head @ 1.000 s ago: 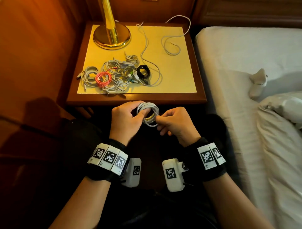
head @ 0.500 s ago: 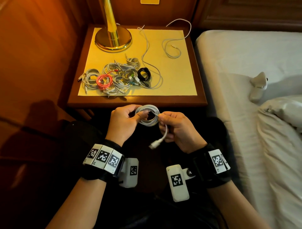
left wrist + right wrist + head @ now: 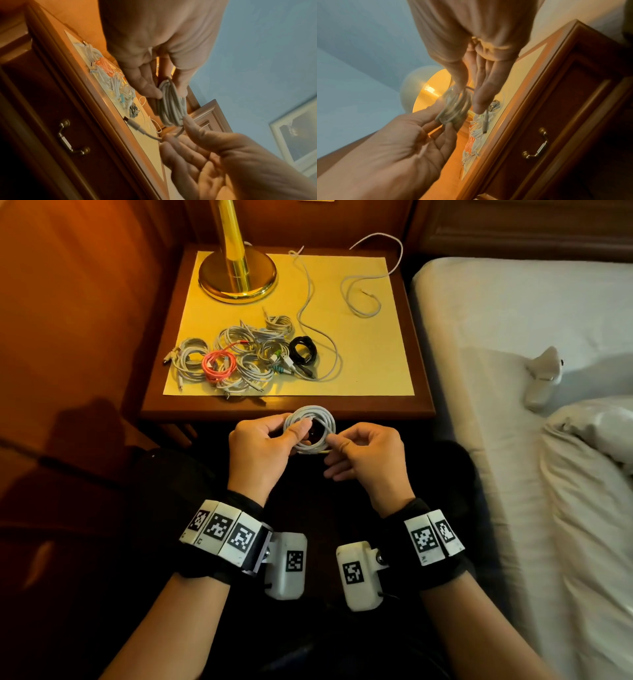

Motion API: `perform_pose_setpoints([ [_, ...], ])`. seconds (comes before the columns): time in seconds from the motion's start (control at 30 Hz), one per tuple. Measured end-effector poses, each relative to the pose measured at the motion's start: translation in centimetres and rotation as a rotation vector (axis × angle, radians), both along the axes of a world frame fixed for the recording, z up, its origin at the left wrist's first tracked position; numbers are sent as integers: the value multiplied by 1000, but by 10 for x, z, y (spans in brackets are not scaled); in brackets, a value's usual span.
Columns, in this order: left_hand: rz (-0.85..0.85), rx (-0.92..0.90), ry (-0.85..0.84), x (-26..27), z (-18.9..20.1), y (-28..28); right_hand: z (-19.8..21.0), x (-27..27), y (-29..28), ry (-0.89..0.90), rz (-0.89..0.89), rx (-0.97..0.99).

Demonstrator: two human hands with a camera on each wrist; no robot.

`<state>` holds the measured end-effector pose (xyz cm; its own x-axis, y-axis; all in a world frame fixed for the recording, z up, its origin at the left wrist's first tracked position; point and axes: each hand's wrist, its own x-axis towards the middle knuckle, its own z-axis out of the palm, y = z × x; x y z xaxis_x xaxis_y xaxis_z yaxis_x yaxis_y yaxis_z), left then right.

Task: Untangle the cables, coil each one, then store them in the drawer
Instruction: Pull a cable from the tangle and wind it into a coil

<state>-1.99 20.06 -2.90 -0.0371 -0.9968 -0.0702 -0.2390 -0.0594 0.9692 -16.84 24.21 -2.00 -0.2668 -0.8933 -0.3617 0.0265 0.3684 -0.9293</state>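
Observation:
A coiled white cable (image 3: 310, 424) hangs in front of the nightstand's front edge. My left hand (image 3: 291, 436) pinches its left side between thumb and fingers. My right hand (image 3: 334, 441) pinches the cable's loose tail at the coil's lower right. In the left wrist view the coil (image 3: 171, 102) is edge-on, and the tail's plug (image 3: 133, 123) points toward the nightstand. In the right wrist view the plug (image 3: 484, 125) sticks out below my fingertips. The drawer (image 3: 51, 121) is shut, its brass handle (image 3: 536, 144) showing. A pile of coiled cables (image 3: 246, 354) lies on the nightstand.
The pile holds a pink coil (image 3: 219, 364) and a black coil (image 3: 301, 350). Two loose white cables (image 3: 318, 330) (image 3: 370, 289) trail across the yellow mat. A brass lamp base (image 3: 238, 273) stands at the back left. A bed (image 3: 513, 371) runs along the right.
Half a second ago the plug end dangled below my right hand. Now the tail is pulled up level against the coil's lower edge, and both hands have come closer together.

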Motion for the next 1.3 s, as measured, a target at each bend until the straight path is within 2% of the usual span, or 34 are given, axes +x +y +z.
perform_pose_setpoints([
  [0.17,16,87,169,-11,5,7,5,-4,3,-218,-107,-37],
  [0.33,-5,186,219,-16,8,10,5,-13,5,-381,-21,-35],
  [0.47,-13,198,214,-18,10,9,3,-14,5,-334,-2,-44],
  [0.67,-38,166,2,-19,0,3,0,-7,1,-221,-89,-57],
  [0.83,-119,180,-45,-21,3,3,-5,-4,2,-269,-197,-63],
  [1.0,-95,189,69,-22,7,1,-6,-5,2,-315,-220,-51],
  [1.17,-81,287,298,-27,13,6,0,-6,1,-395,-167,-56],
  [1.3,-92,349,341,-28,15,8,0,-3,2,-272,-130,-14],
])
